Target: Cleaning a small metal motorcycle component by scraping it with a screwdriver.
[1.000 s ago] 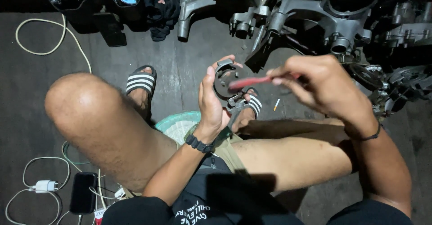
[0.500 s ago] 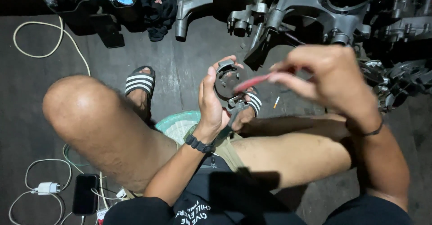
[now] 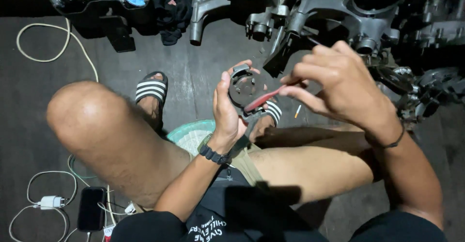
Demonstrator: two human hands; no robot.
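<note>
My left hand point(image 3: 226, 110) grips a round dark metal part point(image 3: 244, 88) with notches and holes, held upright in front of me above my knees. My right hand point(image 3: 339, 82) pinches the handle of a red brush point(image 3: 261, 100), whose tip rests against the lower face of the metal part. A black watch is on my left wrist and a thin band on my right wrist. I sit low with both bare knees up and striped sandals on my feet.
Several grey engine casings point(image 3: 348, 9) lie on the dark floor ahead. A green basin point(image 3: 191, 133) sits between my legs. A phone point(image 3: 91, 208), a white charger point(image 3: 48, 202) and cables lie at lower left. A cigarette point(image 3: 298, 111) lies by my right foot.
The brush tip has shifted slightly lower across the metal part, and my right hand has moved a little to the right. The left hand keeps the part steady.
</note>
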